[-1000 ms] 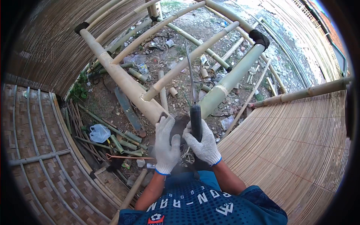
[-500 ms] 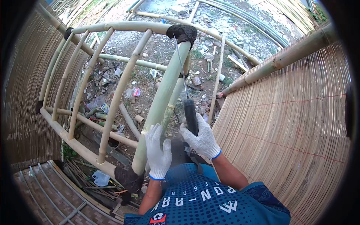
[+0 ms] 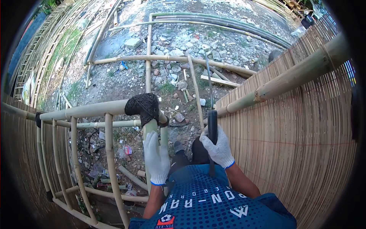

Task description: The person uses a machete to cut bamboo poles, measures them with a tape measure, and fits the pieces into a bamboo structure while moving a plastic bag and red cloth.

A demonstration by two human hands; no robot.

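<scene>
Bamboo was everywhere around the two gloved hands. The right hand [image 3: 218, 147] was closed around the black handle of a long blade [image 3: 211, 114], which stood upright, its thin metal part rising above the fist and pointing away from the person. The left hand [image 3: 155, 158] lay flat with straight fingers against a thick green pole [image 3: 151, 128]; it pressed on the pole but did not close around it. Just above this hand, a dark fibre binding [image 3: 144, 107] wrapped the joint where the pole met a pale horizontal one of the frame [image 3: 108, 152]. To the right of the right hand, very near, a woven slat mat [image 3: 297, 129] hung under another thick pole [image 3: 297, 76]. Beyond both hands the stony ground [image 3: 171, 49] carried loose bamboo pieces. The blade looked stiff, narrow and rather light, but probably sharp, so it is best taken only at the handle, low on the grip as now. The pole seemed hard, smooth and a little slippery, and heavy enough to need the whole palm on it, below the binding.
</scene>
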